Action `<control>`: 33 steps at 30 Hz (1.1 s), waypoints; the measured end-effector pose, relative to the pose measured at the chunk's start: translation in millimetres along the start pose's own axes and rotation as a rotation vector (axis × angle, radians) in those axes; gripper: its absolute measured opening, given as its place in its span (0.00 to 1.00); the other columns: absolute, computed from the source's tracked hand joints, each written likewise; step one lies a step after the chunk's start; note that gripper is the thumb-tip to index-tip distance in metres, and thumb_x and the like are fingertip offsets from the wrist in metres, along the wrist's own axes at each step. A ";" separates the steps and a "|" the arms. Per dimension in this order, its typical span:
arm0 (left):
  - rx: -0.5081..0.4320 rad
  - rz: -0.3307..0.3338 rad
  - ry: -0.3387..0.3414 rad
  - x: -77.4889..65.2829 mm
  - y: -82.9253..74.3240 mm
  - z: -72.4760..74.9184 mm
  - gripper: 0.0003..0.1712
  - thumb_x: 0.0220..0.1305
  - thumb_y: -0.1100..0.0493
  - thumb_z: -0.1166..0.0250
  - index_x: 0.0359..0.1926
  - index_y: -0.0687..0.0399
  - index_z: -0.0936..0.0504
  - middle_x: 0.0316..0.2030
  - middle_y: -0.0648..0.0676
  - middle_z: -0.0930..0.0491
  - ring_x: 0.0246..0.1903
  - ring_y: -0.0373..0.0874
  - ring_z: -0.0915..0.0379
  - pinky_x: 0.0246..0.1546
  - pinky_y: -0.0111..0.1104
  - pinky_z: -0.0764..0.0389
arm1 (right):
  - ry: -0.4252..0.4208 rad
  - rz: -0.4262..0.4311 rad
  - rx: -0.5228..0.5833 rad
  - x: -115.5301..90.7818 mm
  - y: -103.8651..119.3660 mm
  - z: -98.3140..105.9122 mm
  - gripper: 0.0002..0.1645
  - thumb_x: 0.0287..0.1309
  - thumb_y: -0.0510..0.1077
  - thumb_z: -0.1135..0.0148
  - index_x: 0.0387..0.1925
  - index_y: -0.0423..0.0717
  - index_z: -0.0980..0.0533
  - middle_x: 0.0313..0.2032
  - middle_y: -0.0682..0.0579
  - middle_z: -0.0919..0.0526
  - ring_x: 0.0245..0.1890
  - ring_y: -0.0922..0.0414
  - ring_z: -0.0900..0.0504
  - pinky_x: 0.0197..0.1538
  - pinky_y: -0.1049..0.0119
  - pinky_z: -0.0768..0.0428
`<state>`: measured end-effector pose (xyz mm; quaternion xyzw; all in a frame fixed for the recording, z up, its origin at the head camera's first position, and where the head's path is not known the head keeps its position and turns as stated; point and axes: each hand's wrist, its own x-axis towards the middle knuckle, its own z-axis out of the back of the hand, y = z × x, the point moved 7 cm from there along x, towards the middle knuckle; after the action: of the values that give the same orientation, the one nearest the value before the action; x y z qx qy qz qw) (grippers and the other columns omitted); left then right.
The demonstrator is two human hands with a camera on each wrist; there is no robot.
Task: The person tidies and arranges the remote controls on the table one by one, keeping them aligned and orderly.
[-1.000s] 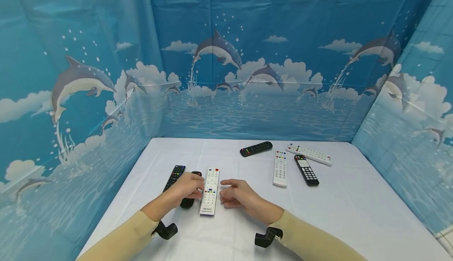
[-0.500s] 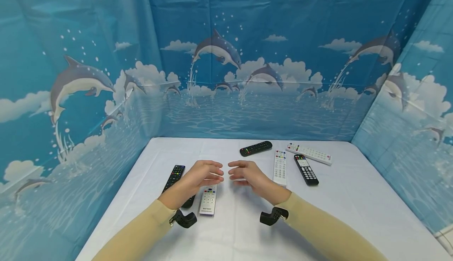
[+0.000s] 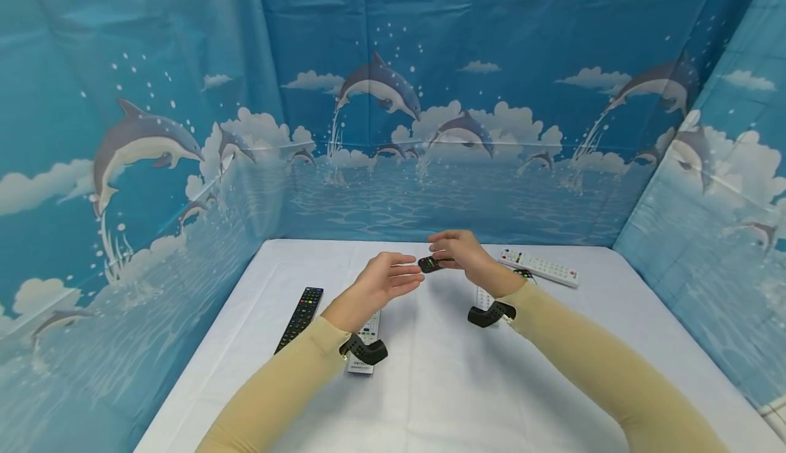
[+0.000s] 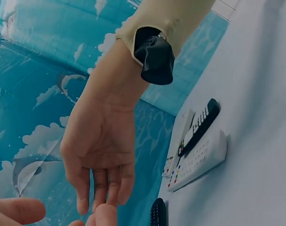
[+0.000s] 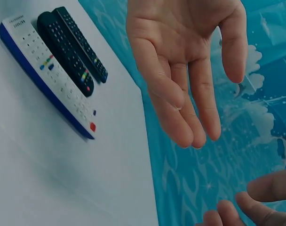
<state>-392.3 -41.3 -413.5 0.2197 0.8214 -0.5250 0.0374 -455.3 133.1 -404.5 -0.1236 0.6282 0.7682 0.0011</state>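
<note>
My left hand (image 3: 383,281) hovers above the table with straight, relaxed fingers and holds nothing; its palm shows in the right wrist view. My right hand (image 3: 462,254) is likewise raised and holds nothing, its fingers loosely bent. In the head view it partly covers a black remote control (image 3: 431,264) at the back. Under my left forearm lies a white remote control (image 3: 361,364) with a blue underside (image 5: 44,87), partly hidden. Left of it, a black remote (image 3: 301,316) shows; another black remote (image 5: 65,54) between them appears only in the right wrist view.
On the right, a white remote (image 3: 540,267) lies slanted, with a black remote (image 4: 199,127) and another white remote (image 4: 202,162) beside it. The white-covered table (image 3: 424,391) ends at blue dolphin-print curtains (image 3: 442,194) behind and at both sides.
Both hands have moved away from the left-hand remotes, rising forward and to the right. The white remote between them earlier stays where it was, and no remote has visibly moved.
</note>
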 end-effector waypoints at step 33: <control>-0.555 0.003 -0.184 107.3 41.0 -12.0 0.44 0.75 0.37 0.53 0.74 0.69 0.42 0.71 0.74 0.43 0.72 0.66 0.47 0.73 0.51 0.45 | -0.029 0.249 -1.124 97.2 -30.3 58.1 0.34 0.72 0.49 0.46 0.73 0.41 0.36 0.70 0.31 0.38 0.69 0.33 0.39 0.64 0.33 0.35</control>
<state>-470.5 18.2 -474.2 0.1538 0.9265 -0.2978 0.1710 -555.7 180.6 -441.9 -0.0198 0.1332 0.9800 -0.1464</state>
